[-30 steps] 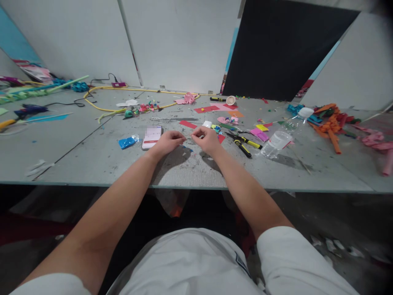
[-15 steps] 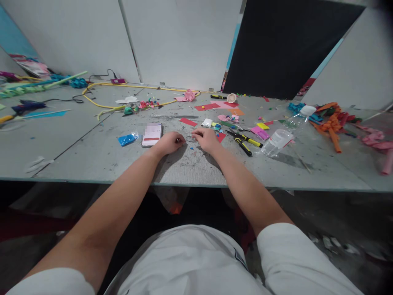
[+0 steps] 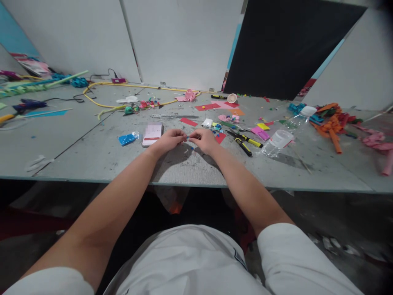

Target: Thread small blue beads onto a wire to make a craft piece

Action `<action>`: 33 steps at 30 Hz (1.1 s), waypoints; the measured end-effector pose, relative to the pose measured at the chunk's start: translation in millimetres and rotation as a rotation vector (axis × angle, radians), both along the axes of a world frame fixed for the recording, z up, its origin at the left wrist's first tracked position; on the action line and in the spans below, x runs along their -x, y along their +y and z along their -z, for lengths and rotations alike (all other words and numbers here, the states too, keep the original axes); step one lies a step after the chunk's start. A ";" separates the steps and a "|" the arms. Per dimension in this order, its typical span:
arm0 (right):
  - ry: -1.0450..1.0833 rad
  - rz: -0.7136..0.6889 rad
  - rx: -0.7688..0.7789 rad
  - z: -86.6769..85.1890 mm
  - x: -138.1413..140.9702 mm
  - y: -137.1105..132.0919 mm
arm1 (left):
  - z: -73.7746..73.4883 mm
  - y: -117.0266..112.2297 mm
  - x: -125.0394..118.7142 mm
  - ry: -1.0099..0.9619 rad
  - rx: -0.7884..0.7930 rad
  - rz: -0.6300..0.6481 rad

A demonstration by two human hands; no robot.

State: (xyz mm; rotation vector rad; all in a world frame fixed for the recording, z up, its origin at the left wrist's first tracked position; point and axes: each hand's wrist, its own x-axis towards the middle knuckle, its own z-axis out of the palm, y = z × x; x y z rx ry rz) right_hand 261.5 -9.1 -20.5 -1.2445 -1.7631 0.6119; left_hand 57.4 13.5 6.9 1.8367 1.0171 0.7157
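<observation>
My left hand point(image 3: 172, 140) and my right hand point(image 3: 203, 140) meet fingertip to fingertip just above the table. Both are closed in a pinch, with a tiny blue bit point(image 3: 187, 138) showing between them; its kind is too small to make out. Below the fingers, small blue crumbs point(image 3: 192, 148) lie on the grey tabletop point(image 3: 187, 170). Beside my left wrist is a phone point(image 3: 152, 134) with a lit screen, and left of it a blue packet point(image 3: 126, 139). Pliers with black and yellow handles point(image 3: 244, 141) rest to the right of my right hand.
A clear plastic bottle point(image 3: 278, 142) lies tilted at right, near a pink packet point(image 3: 260, 132). Red paper strips point(image 3: 188, 122) and a white packet point(image 3: 207, 123) sit beyond my hands. A yellow cord point(image 3: 92, 100) loops at back left; orange crumpled material point(image 3: 333, 127) lies far right.
My hands have come together, closing the gap between their fingertips. A tiny blue bit now shows between them. The surrounding things have stayed in place.
</observation>
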 end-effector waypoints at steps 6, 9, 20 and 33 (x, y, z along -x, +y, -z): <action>-0.088 -0.028 -0.090 -2.5 0.2 -1.3 | 0.7 -0.5 -0.1 -0.044 0.058 0.025; -0.103 -0.039 -0.097 -3.2 0.3 -2.2 | 1.2 0.2 0.0 -0.061 0.073 0.043; -0.058 0.073 -0.118 -6.7 -4.7 -0.9 | -0.2 -0.9 3.0 0.093 -0.070 0.006; 0.135 0.039 0.145 2.7 6.0 -1.8 | 8.7 9.7 4.5 0.206 -0.368 0.023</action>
